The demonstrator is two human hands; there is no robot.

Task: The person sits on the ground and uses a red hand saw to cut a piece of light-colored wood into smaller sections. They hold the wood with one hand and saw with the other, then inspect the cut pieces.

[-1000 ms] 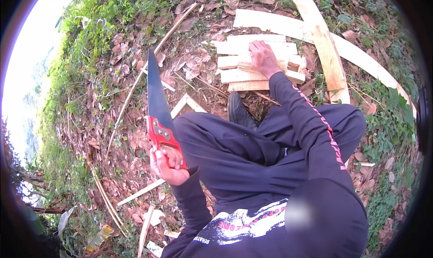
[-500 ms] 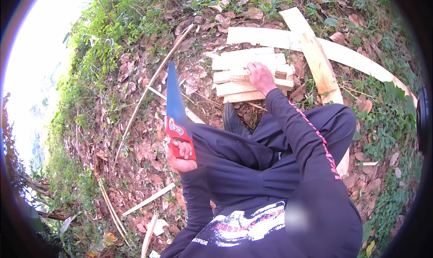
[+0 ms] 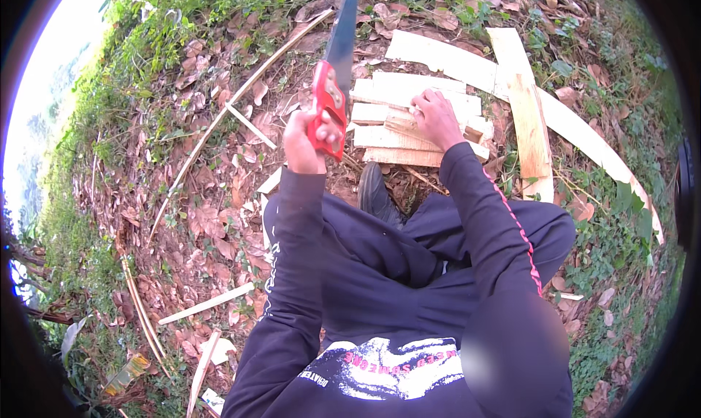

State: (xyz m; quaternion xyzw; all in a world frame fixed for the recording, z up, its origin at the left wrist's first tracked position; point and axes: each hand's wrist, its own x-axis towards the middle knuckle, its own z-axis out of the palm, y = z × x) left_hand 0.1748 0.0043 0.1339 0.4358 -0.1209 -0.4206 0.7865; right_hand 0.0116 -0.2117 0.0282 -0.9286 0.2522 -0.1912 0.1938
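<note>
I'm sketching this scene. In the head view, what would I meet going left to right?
Pale stick, left hand gripping the red-handled saw, dark shoe, right hand, wide plank.

The single view comes from the person's head, through the left of two side-by-side fisheye cameras. It looks steeply down over the dark top (image 3: 416, 407) and crossed legs (image 3: 365, 254) to the leaf-strewn ground (image 3: 201, 213) — close enough that the left hand (image 3: 301, 146) and right hand (image 3: 438, 121) show plainly — while its wide rim bends edges and takes in bright sky (image 3: 62, 38) at left.
</note>
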